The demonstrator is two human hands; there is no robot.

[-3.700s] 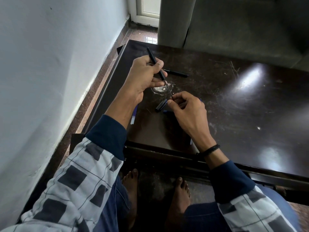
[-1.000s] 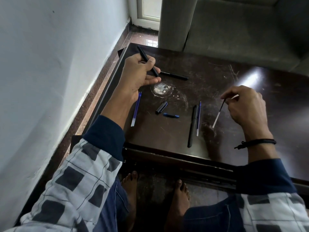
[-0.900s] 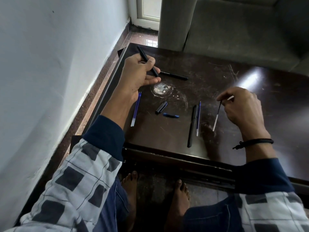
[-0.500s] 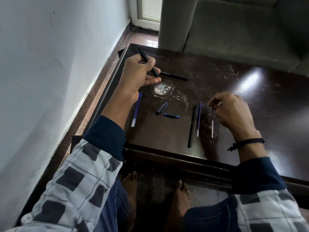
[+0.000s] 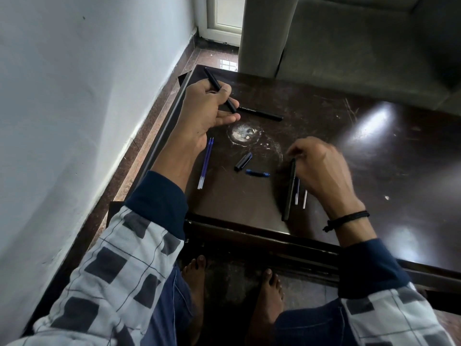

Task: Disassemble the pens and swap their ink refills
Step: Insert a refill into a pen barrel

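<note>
**Staging the Refills for the Swap**

The left hand point(image 5: 207, 108) holds a black barrel point(image 5: 219, 89) in a closed grip, raised beyond the pen cap point(image 5: 242, 161), probably keeping its open end ready for a refill. The right hand point(image 5: 319, 168), right of the cap, hovers blurred over a second barrel point(image 5: 289, 191) and loose refills point(image 5: 296, 193) lying parallel on the worktop point(image 5: 374, 158); its grip cannot be determined. Blue refills point(image 5: 205, 166) lie left of the cap, apparently segregated to prevent mixing.

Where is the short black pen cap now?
In the head view, the black pen cap lies on the table between the white scuff mark and the small blue pen piece, left of the right hand.
</note>
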